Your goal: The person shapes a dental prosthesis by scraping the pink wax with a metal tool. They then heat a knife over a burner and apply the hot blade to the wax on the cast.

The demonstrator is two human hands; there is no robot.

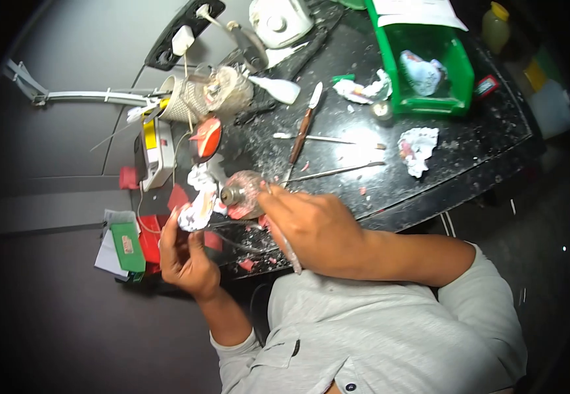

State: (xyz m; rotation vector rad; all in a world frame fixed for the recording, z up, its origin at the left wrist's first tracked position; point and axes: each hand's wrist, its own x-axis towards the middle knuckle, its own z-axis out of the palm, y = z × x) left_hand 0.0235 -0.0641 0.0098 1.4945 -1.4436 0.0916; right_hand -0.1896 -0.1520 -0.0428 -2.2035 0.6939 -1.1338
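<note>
1. Nearest the camera: the wearer's pale grey shirt [390,328], filling the lower frame against the edge of the black worktop [475,138].
2. Left hand [190,262]: part-curled, fingers and thumb pinching a rough white piece [196,213] by its near edge. Piece is held up at the worktop's left end, pinkish patch on its face.
3. Right hand [314,226]: closed round a slender tool [291,253], handle jutting back toward the shirt. Working tip hidden; cannot tell what it touches.
4. Between the 2 hands: a glass burner [251,186] with metal neck, close by the right fingers; contact unclear, no flame made out.
5. Step in hand, my reading: piece steadied on the left, tool worked near the burner on the right. Next move seems to call for a firm pinch and a tool path clear of the glass.
6. In the way: the burner itself, plus pink scraps [245,264] along the near edge.
7. Beyond: wood-handled knife [303,131] crossing a metal tool [331,139]; crumpled white lump [418,151]; green bin [465,85] holding another white piece; red oval object [209,136] farther left.
</note>
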